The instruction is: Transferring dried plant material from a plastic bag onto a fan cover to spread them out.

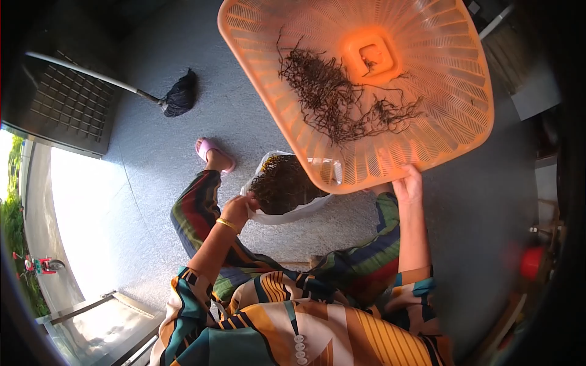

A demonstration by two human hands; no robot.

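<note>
My right hand (409,186) grips the near rim of an orange plastic basket (451,91), which is raised and tilted so that its inside shows. Dark, thin, tangled root-like strands (320,94) lie in the basket, mostly to the left of its square centre. Below its lower left corner, a white plastic bag (288,217) stands on the floor between my legs. More of the dark strands (279,187) fill the bag, whose far right side is partly hidden by the basket. At the bag's left edge, my left hand (236,210) holds the plastic, its fingertips slightly blurred.
A mop (181,94) with a dark head lies on the grey floor (151,123) at the upper left, beside a dark grid-patterned panel (68,103). Sunlight enters through a doorway on the left. Blurred items, including a red object (532,263), stand at the right edge.
</note>
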